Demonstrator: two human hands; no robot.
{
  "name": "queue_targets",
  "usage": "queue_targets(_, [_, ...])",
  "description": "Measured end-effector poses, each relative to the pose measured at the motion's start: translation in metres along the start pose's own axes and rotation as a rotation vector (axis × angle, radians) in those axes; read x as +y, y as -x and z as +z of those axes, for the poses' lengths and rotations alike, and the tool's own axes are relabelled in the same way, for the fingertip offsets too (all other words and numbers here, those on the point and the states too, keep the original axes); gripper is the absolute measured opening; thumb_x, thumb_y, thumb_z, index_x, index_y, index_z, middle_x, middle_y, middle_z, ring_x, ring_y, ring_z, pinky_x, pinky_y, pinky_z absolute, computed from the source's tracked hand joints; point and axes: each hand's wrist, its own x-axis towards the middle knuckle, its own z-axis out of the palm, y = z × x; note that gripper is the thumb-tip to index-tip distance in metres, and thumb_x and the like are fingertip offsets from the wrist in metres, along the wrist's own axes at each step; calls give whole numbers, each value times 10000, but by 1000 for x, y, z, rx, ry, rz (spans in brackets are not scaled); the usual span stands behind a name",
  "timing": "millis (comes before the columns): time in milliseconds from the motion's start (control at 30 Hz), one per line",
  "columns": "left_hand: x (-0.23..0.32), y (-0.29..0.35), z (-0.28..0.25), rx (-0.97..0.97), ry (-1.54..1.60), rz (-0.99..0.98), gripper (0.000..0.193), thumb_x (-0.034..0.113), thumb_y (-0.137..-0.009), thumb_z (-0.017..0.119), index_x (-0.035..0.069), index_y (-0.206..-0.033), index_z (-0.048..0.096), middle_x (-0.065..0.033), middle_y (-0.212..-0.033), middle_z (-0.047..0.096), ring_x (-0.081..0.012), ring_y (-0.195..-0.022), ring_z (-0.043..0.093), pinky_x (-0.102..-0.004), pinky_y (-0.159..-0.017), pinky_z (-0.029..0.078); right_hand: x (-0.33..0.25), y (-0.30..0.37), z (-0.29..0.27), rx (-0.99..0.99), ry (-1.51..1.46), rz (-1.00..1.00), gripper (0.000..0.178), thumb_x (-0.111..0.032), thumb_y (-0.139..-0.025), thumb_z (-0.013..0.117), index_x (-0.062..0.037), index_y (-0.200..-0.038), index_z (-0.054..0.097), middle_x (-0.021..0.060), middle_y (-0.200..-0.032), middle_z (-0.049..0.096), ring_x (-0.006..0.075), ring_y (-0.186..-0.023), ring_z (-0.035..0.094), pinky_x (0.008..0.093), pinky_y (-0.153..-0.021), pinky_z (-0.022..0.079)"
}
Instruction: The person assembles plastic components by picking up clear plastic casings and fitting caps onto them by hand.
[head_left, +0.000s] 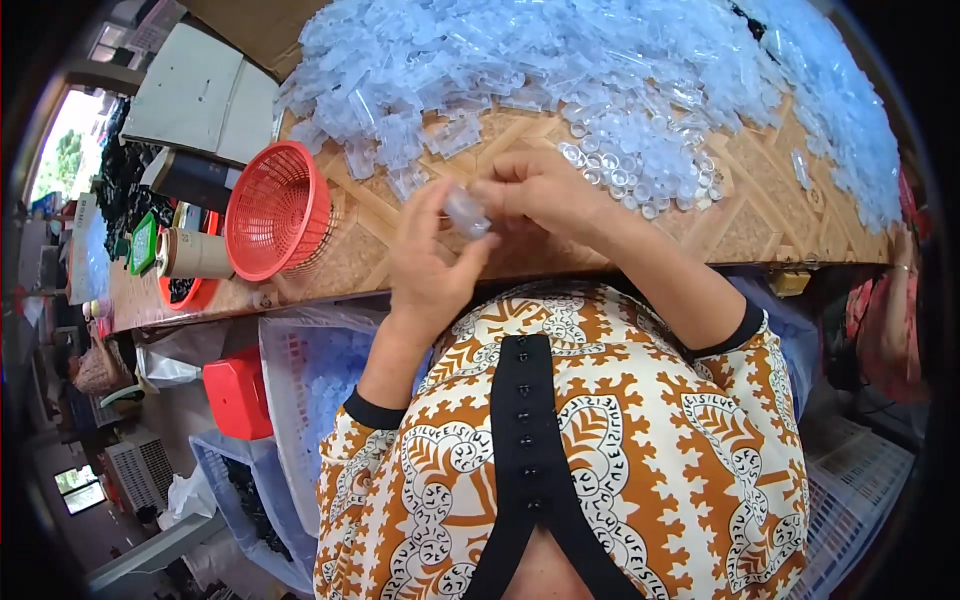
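Over the table's near edge, my left hand (432, 258) grips a small clear plastic piece (466, 211), like a short tube, between thumb and fingers. My right hand (548, 190) is just right of it, fingertips pinched together against or close to the piece's upper end. Whatever is in that pinch is too small to make out. Behind my right hand lies a cluster of small round clear caps (625, 175). A large heap of clear flat plastic sleeves (520, 50) covers the far side of the table.
A red plastic basket (275, 212) stands on the table to the left, beside a roll of brown tape (198, 254) and a green box (144, 243). Below the edge are a pale crate (290, 390) and a red stool (238, 394). Another person's arm (900, 310) shows at far right.
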Motion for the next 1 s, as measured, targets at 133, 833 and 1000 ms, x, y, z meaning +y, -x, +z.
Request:
queue_targets(133, [-23,5,-10,100,265,-197,665,52,-838,765,-17,-1429,467,-143,-1283,585,-192,-1107,619,-307,-909,532,-5,-22,-1,264,503,-331,221,-173,-945,628,-5,-1061,713,128,-821,695,223,-742,664,346,-688,527])
queue_targets(833, [12,-27,6,-5,1259,-423,715,-118,-860,643,2,-1506,363,-128,-1405,512,-210,-1271,536,-332,-1058,469,10,-2,1,148,-46,-217,467,-103,-807,778,-21,-1245,635,78,-1033,619,132,-862,594,281,-750,530])
queue_targets(1000, [23,-31,7,-142,1376,-389,724,-70,-898,648,10,-1538,319,-134,-1477,438,-219,-1298,531,-351,-1076,485,-11,26,-12,231,119,-327,562,-77,-748,820,-48,-1262,593,64,-965,580,150,-835,578,309,-725,509])
